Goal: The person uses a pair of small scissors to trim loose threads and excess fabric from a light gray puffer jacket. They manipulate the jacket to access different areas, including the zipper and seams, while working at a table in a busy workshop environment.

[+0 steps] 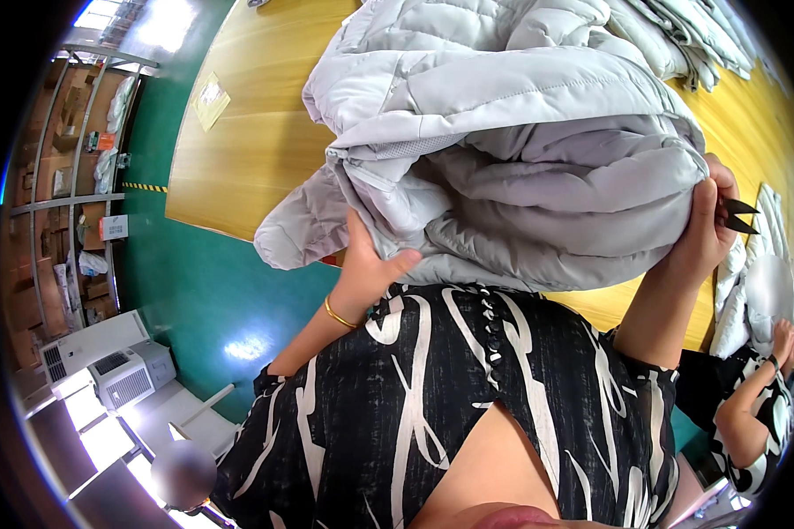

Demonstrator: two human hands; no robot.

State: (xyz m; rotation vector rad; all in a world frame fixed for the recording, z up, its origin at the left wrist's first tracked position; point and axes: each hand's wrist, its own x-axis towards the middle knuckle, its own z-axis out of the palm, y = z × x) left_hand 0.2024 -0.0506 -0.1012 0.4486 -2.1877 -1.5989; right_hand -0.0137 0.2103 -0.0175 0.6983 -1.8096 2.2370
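Observation:
A light grey quilted padded jacket lies bunched on the table in front of me, its opening facing me and its folded lining showing. My left hand grips the jacket's edge at the left of the opening; the thumb shows outside and most fingers are hidden by fabric. A quilted sleeve hangs past the table edge beside it. At the right of the opening, my right hand pinches the jacket's edge between thumb and fingers. Dark pointed thread snips stick out from that same hand, blades apart.
The yellow wooden table carries a small pale packet at left and more grey garments at far right. Another person works at the right with a pale garment. Shelves with boxes stand left, beyond the green floor.

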